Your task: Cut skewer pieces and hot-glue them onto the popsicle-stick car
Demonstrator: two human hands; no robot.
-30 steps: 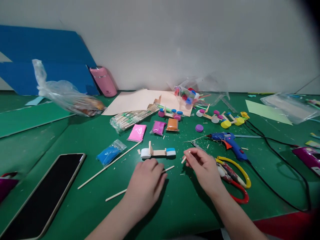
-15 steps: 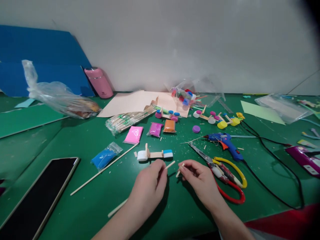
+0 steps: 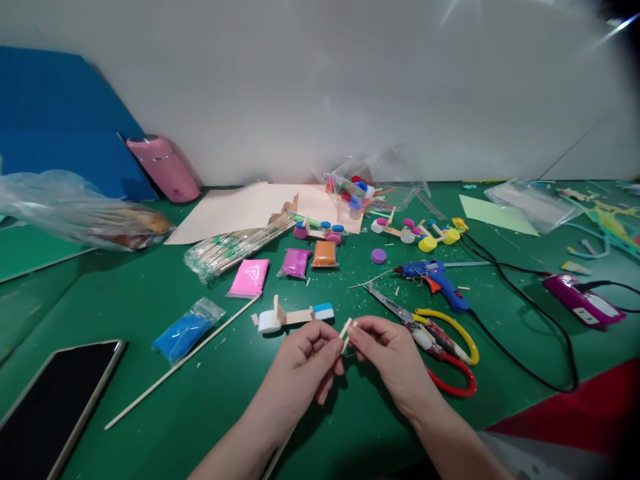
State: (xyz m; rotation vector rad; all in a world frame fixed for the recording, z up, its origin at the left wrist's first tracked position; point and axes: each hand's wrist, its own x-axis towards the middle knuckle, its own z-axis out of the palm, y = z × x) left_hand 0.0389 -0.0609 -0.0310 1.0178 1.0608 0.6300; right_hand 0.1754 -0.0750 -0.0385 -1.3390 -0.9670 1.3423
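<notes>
My left hand [image 3: 303,363] is closed around a thin wooden stick [image 3: 346,327]. The stick's tip sticks out past the thumb and its other end shows below the wrist. Between thumb and fingers, my right hand [image 3: 387,350] pinches a short wooden stick piece [image 3: 345,345], held alongside the longer stick's tip; whether the two touch I cannot tell. Just beyond my left hand sits a small wooden car [image 3: 299,316] with white and blue wheels. Scissors [image 3: 425,333] with red and yellow handles lie right of my right hand.
A blue glue gun [image 3: 433,273] with a black cord lies behind the scissors. Clay packets, including a blue one [image 3: 185,330], a long loose stick [image 3: 185,363] and a phone [image 3: 60,400] are on the left. More small cars [image 3: 317,231] and bundled sticks [image 3: 235,247] stand farther back.
My hands have come together, bringing the short piece beside the longer stick's tip. The left fingers have turned more upward. The view has shifted to the right.
</notes>
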